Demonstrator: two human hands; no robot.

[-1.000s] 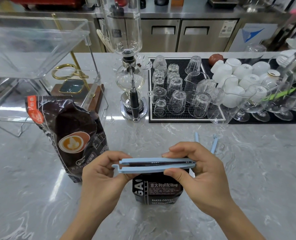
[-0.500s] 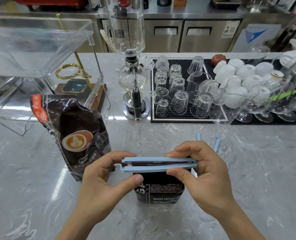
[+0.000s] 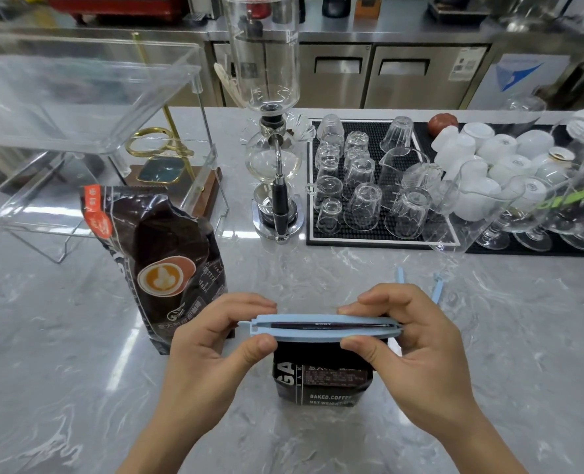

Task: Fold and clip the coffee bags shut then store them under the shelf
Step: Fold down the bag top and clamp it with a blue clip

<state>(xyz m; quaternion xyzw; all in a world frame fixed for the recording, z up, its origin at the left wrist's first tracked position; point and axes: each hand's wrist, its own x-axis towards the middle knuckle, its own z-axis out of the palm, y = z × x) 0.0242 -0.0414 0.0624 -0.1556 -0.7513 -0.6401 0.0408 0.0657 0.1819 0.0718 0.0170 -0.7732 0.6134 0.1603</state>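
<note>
A small black coffee bag (image 3: 321, 381) stands on the marble counter in front of me. A light blue clip (image 3: 321, 329) lies across its folded top. My left hand (image 3: 212, 347) pinches the clip's left end and my right hand (image 3: 410, 343) pinches its right end, thumbs under, fingers over. A taller dark coffee bag (image 3: 160, 265) with a latte picture and an orange corner stands to the left, its top unfolded and without a clip. The clear acrylic shelf (image 3: 78, 131) stands at the back left.
A second blue clip (image 3: 437, 289) lies open on the counter beyond my right hand. A glass siphon brewer (image 3: 273, 159) stands mid-counter. A black mat (image 3: 379, 234) holds several upturned glasses; white cups and stemmed glasses (image 3: 523, 213) crowd the right.
My left thumb has shifted up under the clip's left end and pinches it more tightly. The view has drifted slightly; bag and clip stay in place.
</note>
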